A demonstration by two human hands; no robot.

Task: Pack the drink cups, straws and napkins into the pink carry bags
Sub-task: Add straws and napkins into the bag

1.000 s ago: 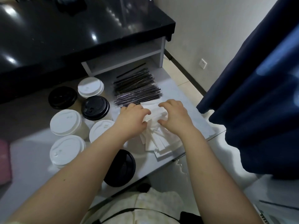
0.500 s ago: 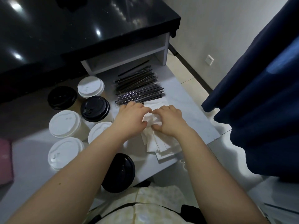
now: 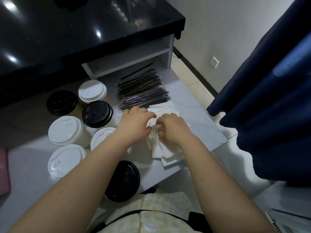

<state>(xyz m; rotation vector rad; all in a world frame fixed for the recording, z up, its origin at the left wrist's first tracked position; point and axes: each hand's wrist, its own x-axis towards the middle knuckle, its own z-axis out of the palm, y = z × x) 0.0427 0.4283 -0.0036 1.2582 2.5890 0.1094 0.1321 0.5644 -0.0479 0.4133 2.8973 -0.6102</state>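
A loose pile of white napkins (image 3: 165, 153) lies near the right front of the grey table (image 3: 198, 118). My left hand (image 3: 134, 125) and my right hand (image 3: 173, 128) are both on top of the pile, fingers curled and pinching a napkin between them. Behind the napkins lies a heap of black wrapped straws (image 3: 143, 92). Several lidded cups stand to the left: white lids (image 3: 65, 130) (image 3: 92, 90) (image 3: 66, 161) and black lids (image 3: 97, 113) (image 3: 62, 102) (image 3: 123, 180). A pink bag (image 3: 4, 172) shows only as a sliver at the left edge.
A black glossy counter (image 3: 84, 27) overhangs the table's back, with a white shelf (image 3: 131, 59) under it. A dark blue curtain (image 3: 269, 98) hangs at the right, past the table's edge. A wall socket (image 3: 214, 62) sits low on the wall.
Both hands have drawn closer together over the napkin pile and their fingers have curled in on a napkin. The view has shifted slightly; cups and straws stay put.
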